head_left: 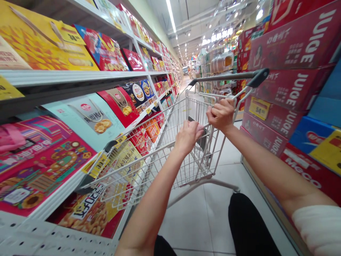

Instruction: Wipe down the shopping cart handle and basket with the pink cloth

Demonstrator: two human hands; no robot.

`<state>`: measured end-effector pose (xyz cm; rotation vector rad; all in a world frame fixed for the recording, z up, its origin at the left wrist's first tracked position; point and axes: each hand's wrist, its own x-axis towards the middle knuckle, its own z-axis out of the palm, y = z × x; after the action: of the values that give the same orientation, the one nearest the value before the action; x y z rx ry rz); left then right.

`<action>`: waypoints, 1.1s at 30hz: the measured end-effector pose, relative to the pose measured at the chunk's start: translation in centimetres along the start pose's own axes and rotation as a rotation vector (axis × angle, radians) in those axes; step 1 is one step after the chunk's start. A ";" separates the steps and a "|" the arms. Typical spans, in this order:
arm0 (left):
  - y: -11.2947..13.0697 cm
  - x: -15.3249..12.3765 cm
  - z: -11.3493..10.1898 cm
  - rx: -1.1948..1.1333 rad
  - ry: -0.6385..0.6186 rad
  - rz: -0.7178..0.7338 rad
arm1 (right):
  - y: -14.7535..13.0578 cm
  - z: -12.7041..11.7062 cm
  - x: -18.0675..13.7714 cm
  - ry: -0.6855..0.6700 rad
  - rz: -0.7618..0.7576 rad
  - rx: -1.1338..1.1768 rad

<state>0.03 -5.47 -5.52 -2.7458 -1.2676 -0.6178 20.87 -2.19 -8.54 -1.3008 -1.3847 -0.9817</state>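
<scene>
A wire shopping cart stands in front of me in a store aisle, its basket empty. Its dark handle bar runs above my hands. My left hand is closed on the wire rear gate of the cart, beside a dark flap. My right hand is a fist wrapped round a wire bar of the same gate, a little higher and to the right. Both forearms reach forward from the bottom of the view.
Shelves of boxed biscuits and gift packs line the left side, close to the cart. Stacked red juice cartons form a wall on the right. The white tiled aisle floor runs ahead to distant displays.
</scene>
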 end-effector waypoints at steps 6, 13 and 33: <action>0.1 -0.2 -0.3 0.026 -0.027 -0.045 | 0.8 -0.2 0.0 -0.056 -0.060 0.016; -6.9 -5.9 -2.2 0.128 0.016 -0.147 | 1.4 0.3 -0.2 -0.036 -0.076 0.005; -7.8 -6.9 1.4 0.271 0.309 -0.094 | -6.0 2.3 -4.4 -0.136 -0.112 -0.018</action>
<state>-9.32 -4.92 -10.26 -2.2811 -1.3013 -0.7773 14.55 -1.55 -12.97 -1.3362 -1.5700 -0.9977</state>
